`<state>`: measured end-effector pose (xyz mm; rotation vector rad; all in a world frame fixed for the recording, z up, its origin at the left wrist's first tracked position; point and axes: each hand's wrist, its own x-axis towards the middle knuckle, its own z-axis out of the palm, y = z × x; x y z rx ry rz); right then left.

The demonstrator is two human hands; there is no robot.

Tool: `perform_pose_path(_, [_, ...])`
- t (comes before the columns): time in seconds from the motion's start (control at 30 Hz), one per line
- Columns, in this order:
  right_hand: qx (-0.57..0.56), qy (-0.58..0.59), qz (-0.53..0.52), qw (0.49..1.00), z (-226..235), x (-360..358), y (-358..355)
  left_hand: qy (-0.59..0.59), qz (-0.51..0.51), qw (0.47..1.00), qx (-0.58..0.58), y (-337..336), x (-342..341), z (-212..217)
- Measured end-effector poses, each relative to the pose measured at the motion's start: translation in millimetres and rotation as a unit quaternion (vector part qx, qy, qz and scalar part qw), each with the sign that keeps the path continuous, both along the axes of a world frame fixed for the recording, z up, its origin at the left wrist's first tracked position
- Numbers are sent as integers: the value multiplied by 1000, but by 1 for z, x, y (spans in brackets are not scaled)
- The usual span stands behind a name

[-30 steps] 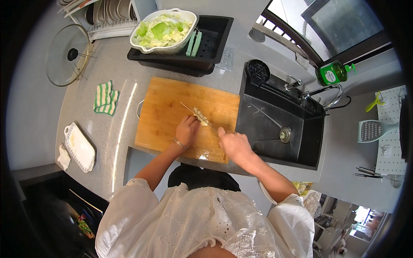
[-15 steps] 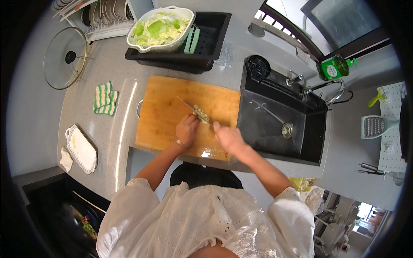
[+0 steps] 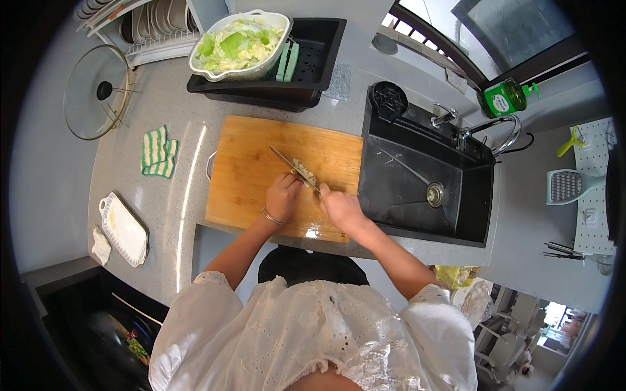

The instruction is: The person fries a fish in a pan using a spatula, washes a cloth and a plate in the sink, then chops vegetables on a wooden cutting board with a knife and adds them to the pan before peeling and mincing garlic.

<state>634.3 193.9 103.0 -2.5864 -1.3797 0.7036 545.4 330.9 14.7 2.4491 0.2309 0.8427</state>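
Note:
On a wooden cutting board (image 3: 251,140) lies a small heap of pale chopped pieces (image 3: 306,171), perhaps garlic. My right hand (image 3: 342,208) is wrapped round the handle of a kitchen knife (image 3: 283,158). Its blade slants across the board, tip pointing far left, with the heap along its far side. Close to the blade's near side, my left hand (image 3: 283,195) has its fingers curled and pressed together on the board. What those fingertips hold, if anything, is hidden.
A black sink (image 3: 411,189) adjoins the board's right. Behind stands a white basin of cabbage leaves (image 3: 238,44) on a black tray (image 3: 326,49). Leftward are a striped cloth (image 3: 158,153), a glass lid (image 3: 85,107) and a white dish (image 3: 125,228). A dark pan (image 3: 107,345) sits lower left.
The view has shifted slightly. The knife lies a little nearer my left hand, and the chopped pieces show more plainly beyond the blade. Both hands stay at nearly the same spot.

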Motion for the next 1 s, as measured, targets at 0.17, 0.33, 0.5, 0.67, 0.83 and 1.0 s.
perform_pose_path(0.17, [-7, 1, -1, 1000, 6, 4, 0, -13, -3, 1000, -28, 0, -9, 4])
perform_pose_path(0.33, [-33, -21, 25, 999, 20, -2, 5, 17, 13, 999, -41, 4, -10, 2])
perform_pose_path(0.5, [-14, -38, 25, 999, -3, -8, 6, 30, 12, 999, -42, 2, -10, -2])
perform_pose_path(0.67, [-15, -30, 33, 999, 6, -8, 5, 22, 18, 999, -42, 3, -12, -4])
perform_pose_path(0.83, [35, 9, -8, 999, -9, -10, 1, 28, 6, 999, -47, 3, -14, -5])
perform_pose_path(1.0, [73, 37, -89, 993, 18, -2, -21, 40, -24, 998, -33, 23, 2, 22])
